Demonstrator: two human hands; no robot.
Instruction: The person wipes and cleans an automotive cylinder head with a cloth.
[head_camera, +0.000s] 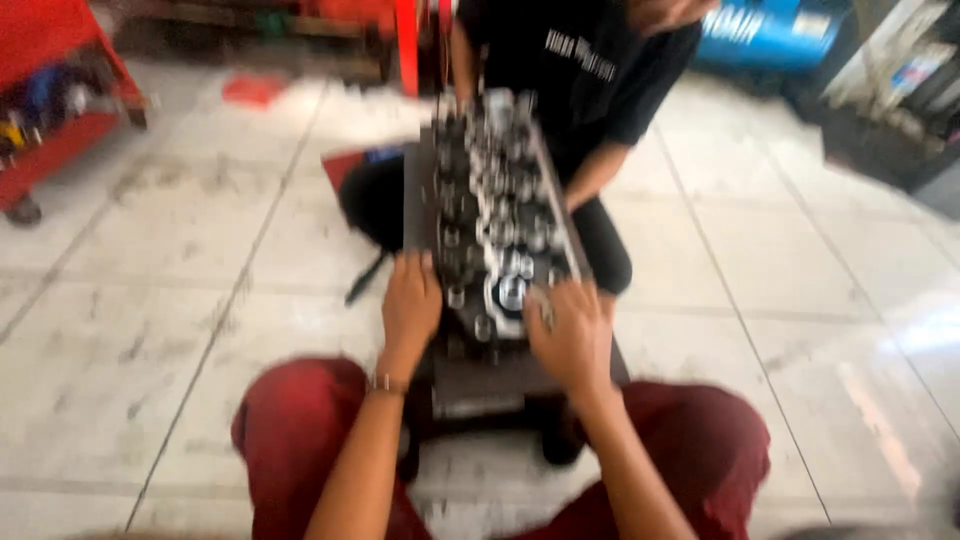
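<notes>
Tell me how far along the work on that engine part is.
Done: the cylinder head sits uncovered on a low stand, valve gear exposed. In hand: left hand and right hand both rest on its near end; blur hides any tool. Left: cannot tell. A second person sits opposite.

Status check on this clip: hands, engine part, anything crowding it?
Left hand and right hand both resting on long grey metal cylinder head, grip unclear through blur. Second person in black shirt seated at far end.

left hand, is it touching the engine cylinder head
Touching. The head view, though blurred, shows the left hand resting on the near left edge of the cylinder head, fingers overlapping the metal.
</notes>
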